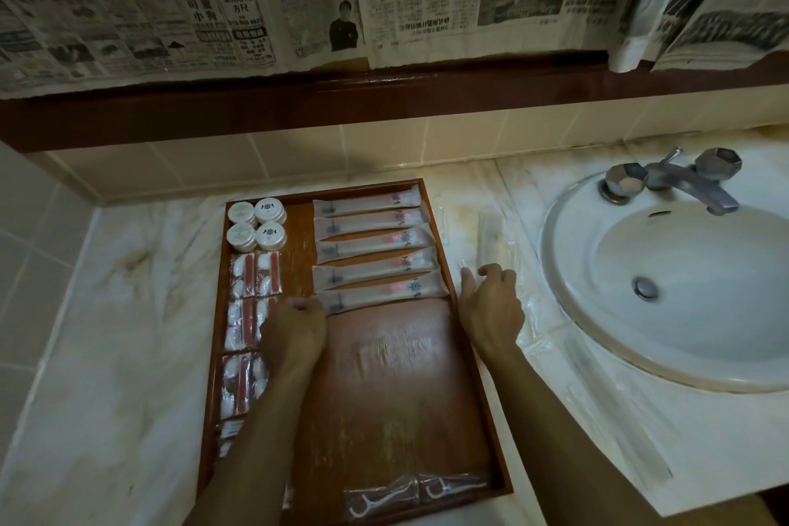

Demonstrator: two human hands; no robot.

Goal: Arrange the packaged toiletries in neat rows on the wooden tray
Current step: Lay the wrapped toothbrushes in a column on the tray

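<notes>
The wooden tray (384, 376) lies on the marble counter. Several long toothbrush packets (371, 243) lie in a column at its far right. My left hand (294, 333) has curled fingers at the left end of the nearest toothbrush packet (384, 293) and pinches it. Round soap packs (256, 224) fill the far left corner, with cotton-swab packs (256, 273) in a column below them, partly hidden by my left arm. Two floss-pick packs (414, 491) lie at the near edge. My right hand (491, 307) hovers just right of the tray with loosely bent fingers, holding nothing.
Clear plastic packets (491, 235) lie on the counter between the tray and the sink (683, 282), just beyond my right hand. A metal faucet (674, 179) stands at the sink's back. A tiled wall and a newspaper-covered ledge rise behind.
</notes>
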